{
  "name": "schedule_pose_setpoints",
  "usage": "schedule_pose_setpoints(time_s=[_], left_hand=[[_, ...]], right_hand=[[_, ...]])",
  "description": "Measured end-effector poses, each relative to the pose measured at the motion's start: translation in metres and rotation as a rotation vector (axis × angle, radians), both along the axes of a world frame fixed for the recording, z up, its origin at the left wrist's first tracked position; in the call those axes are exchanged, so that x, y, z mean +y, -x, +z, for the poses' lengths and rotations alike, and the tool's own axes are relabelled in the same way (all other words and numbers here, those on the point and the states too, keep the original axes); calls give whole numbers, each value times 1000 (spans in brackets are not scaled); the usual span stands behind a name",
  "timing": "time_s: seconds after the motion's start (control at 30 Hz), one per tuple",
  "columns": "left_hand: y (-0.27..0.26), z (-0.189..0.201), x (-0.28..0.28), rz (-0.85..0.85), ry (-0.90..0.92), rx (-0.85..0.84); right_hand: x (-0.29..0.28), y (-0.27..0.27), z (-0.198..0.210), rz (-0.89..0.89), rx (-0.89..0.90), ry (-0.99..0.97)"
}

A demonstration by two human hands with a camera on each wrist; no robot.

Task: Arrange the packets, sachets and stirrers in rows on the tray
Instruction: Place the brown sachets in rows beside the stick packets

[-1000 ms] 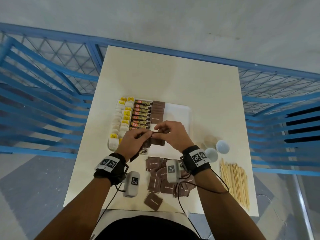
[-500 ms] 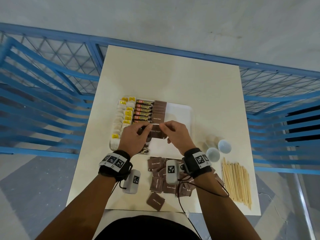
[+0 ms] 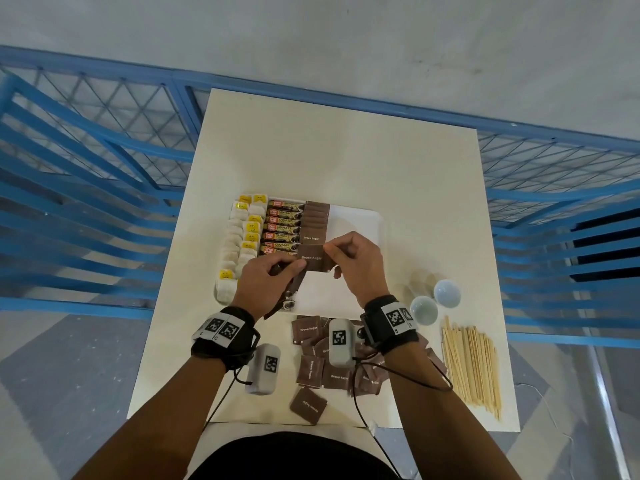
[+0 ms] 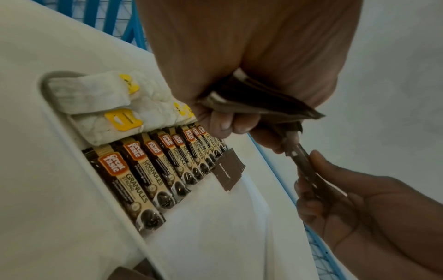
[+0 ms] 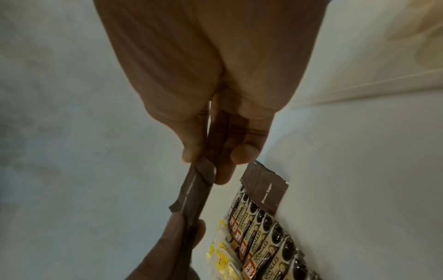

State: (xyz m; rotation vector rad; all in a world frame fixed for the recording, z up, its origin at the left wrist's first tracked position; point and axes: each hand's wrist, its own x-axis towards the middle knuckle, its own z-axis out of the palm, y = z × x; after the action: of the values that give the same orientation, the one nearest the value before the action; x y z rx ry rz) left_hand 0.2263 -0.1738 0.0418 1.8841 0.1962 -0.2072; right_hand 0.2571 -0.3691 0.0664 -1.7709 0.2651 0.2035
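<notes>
While your left hand (image 3: 268, 285) and right hand (image 3: 353, 263) pinch opposite edges of one brown sugar sachet (image 3: 313, 259) just above the tray (image 3: 360, 220), spare sachets (image 4: 258, 106) bunched under your left fingers could slip and scatter the row (image 3: 314, 221) beyond.

Your left hand (image 3: 266, 284) covers the near end of the coffee stick row (image 3: 282, 226), so you cannot count its last sticks; the stack of brown sachets (image 4: 258, 106) in that hand is fanned too tightly to count; your right wrist camera (image 3: 341, 342) hides part of the loose sachet pile (image 3: 322, 367); the small print on the tea bag tags (image 3: 251, 227) is unreadable; the right wrist view cuts off the tray at its bottom edge.
</notes>
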Motion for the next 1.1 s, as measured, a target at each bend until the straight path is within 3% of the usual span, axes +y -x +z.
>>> schedule_pose_setpoints(time_s=[0.1, 0.3, 0.47, 0.6, 0.87, 1.1], left_hand=[[-2, -2, 2, 31, 27, 19], [-5, -10, 5, 20, -39, 37], [-1, -27, 13, 31, -84, 176], [6, -34, 25, 43, 30, 290], [10, -37, 40, 72, 62, 333], [9, -36, 37, 91, 77, 328]], right_hand=[[-1, -2, -2, -29, 80, -41], [0, -2, -15, 223, 147, 101], [2, -18, -42, 38, 162, 184], [9, -36, -67, -10, 196, 352], [20, -43, -88, 4, 200, 499], [21, -44, -92, -58, 200, 497]])
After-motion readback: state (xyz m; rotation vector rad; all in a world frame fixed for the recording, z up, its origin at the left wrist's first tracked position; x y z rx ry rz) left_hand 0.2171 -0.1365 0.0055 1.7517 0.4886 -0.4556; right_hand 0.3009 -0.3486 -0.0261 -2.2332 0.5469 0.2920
